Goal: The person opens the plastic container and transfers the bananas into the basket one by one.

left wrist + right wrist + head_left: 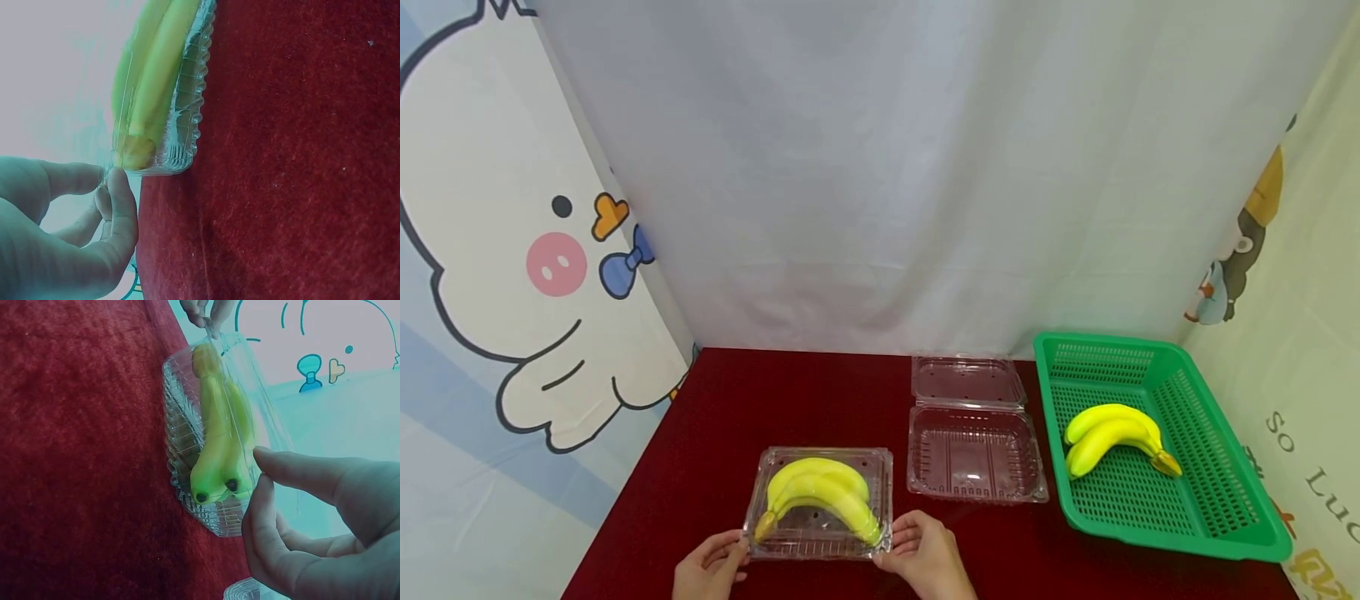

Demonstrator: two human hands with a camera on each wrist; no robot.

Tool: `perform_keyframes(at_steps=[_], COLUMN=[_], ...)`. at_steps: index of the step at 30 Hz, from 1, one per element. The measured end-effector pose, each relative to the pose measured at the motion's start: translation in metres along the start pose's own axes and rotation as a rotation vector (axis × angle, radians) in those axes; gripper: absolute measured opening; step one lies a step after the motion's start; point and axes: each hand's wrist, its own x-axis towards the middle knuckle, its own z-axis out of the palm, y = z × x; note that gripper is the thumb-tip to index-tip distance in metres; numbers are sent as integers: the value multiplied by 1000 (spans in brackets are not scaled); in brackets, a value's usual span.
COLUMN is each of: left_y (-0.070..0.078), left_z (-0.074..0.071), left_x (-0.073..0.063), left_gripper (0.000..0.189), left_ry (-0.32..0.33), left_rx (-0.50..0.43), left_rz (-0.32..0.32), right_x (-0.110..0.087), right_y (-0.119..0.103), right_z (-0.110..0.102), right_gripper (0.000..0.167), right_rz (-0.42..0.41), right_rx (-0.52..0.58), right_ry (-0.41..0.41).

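A clear plastic clamshell box [816, 548] with its lid down holds a bunch of yellow bananas [820, 492] at the front of the table. My left hand [709, 567] pinches the rim at its near left corner, thumb and fingertips meeting there in the left wrist view. At the near right corner, my right hand [928, 554] pinches the rim between thumb and fingers. In the right wrist view the bananas [215, 434] lie inside the box, their dark tips toward my right hand and the stem end toward my left.
A second clear clamshell box [973, 454] lies with its lid folded back, right of the held one. Farther right stands a green basket [1180, 542] with another bunch of bananas [1112, 437] in it. The red tabletop [805, 392] ends at a grey curtain [850, 167] behind.
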Motion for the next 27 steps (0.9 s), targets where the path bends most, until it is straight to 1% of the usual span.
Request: perform_keyframes(at_steps=[6, 13, 17, 20, 23, 27], left_y=[0, 1, 2, 2, 3, 3], left_z=[-1, -1, 0, 0, 0, 0], left_x=[1, 0, -1, -1, -1, -2], left_gripper=[33, 34, 33, 33, 32, 31], left_ry=[-8, -8, -8, -5, -4, 2], left_rx=[1, 41, 47, 46, 38, 37], left_rz=[-13, -3, -14, -17, -17, -18], right_x=[4, 7, 10, 12, 13, 13], right_y=[-1, 0, 0, -1, -1, 0], right_z=[-4, -9, -11, -12, -12, -11], right_gripper=[30, 23, 23, 21, 18, 13], right_rz=[33, -11, -2, 47, 73, 57], right_rx=[-20, -43, -40, -27, -24, -3], right_ry=[-59, -129, -159, -171, -171, -174])
